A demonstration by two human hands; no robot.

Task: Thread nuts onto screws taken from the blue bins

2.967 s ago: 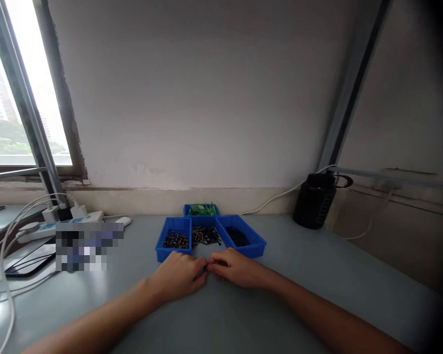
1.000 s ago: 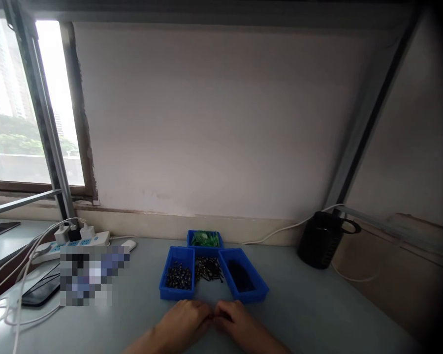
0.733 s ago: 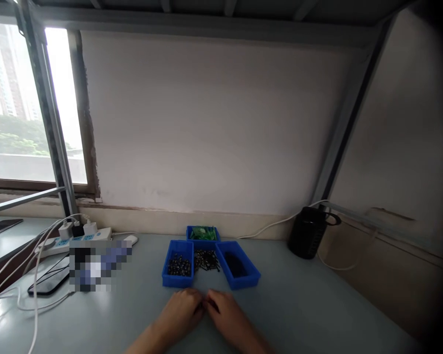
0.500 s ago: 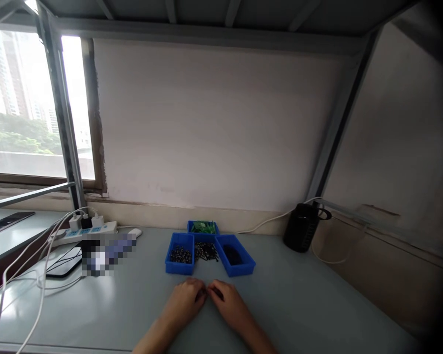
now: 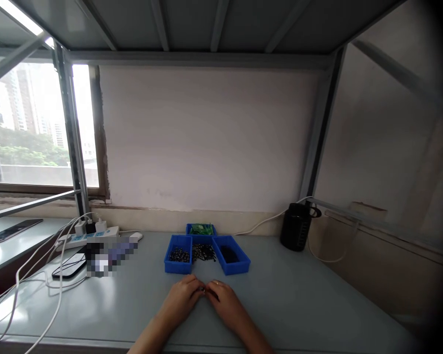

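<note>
My left hand (image 5: 184, 296) and my right hand (image 5: 223, 300) meet fingertip to fingertip over the grey table, in front of the blue bins. Both are closed in a pinch around a tiny dark, shiny piece (image 5: 203, 290), too small to name. Just beyond them, the left blue bin (image 5: 177, 269) holds small metal parts. Dark screws (image 5: 205, 252) lie in the middle one. The right blue bin (image 5: 237, 269) contains dark small items, and the rear bin has green packets (image 5: 201, 229).
A black jug (image 5: 296, 227) stands at the back right by a white cable. On the left are a power strip (image 5: 92, 237) with chargers, a phone (image 5: 70, 264), loose white cables (image 5: 61, 285) and a blurred-out object. Metal bars frame the table.
The view has tilted up and shifted slightly. My hands remain together, and a tiny shiny piece now shows between the fingertips.
</note>
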